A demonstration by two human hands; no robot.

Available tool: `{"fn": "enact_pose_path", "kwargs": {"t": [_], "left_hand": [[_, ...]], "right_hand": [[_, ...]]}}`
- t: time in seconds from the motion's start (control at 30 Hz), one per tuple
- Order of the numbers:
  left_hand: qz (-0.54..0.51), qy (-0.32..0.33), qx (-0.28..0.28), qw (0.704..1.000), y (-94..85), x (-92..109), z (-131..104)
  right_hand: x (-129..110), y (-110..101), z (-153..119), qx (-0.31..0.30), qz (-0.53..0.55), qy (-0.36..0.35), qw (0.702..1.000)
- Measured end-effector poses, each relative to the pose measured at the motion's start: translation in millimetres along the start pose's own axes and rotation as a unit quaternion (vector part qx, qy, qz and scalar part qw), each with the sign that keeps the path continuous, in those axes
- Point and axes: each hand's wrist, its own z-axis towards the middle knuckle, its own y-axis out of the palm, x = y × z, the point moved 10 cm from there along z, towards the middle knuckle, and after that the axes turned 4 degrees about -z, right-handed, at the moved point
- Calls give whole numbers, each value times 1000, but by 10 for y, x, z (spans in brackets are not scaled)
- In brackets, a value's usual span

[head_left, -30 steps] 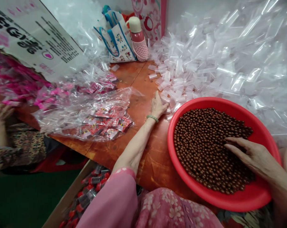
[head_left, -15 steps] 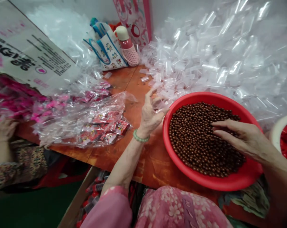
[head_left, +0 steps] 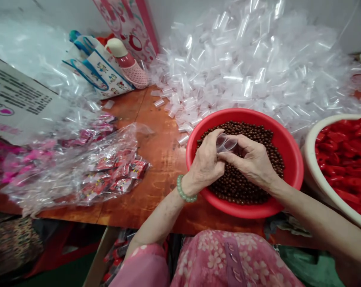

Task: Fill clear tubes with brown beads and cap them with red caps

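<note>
Above the red basin [head_left: 294,181] my two hands meet at a clear plastic container with two round-edged openings [head_left: 227,144]. My left hand [head_left: 208,161], a green bead bracelet at its wrist, is closed round its left side. From the right, my right hand [head_left: 253,159] pinches at the container with thumb and fingers; whether balls are also between them is hidden. Small shiny brown balls [head_left: 243,195] fill much of the basin below. A large heap of similar clear plastic containers [head_left: 216,83] lies behind it.
To the right stands a white tub [head_left: 310,159] of red plastic pieces [head_left: 344,159]. On the left lie a clear bag of red packets [head_left: 114,171], pink pieces [head_left: 27,159] and a printed carton [head_left: 21,99]. A bottle [head_left: 128,63] and patterned bag [head_left: 102,71] stand at the back.
My left hand has come from beside the basin to over it. My right hand has risen from the balls to the clear container. The view has shifted right.
</note>
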Motion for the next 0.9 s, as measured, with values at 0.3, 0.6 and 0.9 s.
{"fn": "enact_pose_path", "kwargs": {"t": [0.3,0.6,0.9], "left_hand": [[12,12,-168,986,118,-180,43],[398,-82,-344,846,347,-331,256],[338,19,-484,807,1149,-253,149]], "right_hand": [[183,-34,60,-56,-119,-36,991],[704,-290,190,-275,-614,-10,740],[721,274,-14,-372,-642,18,670]]}}
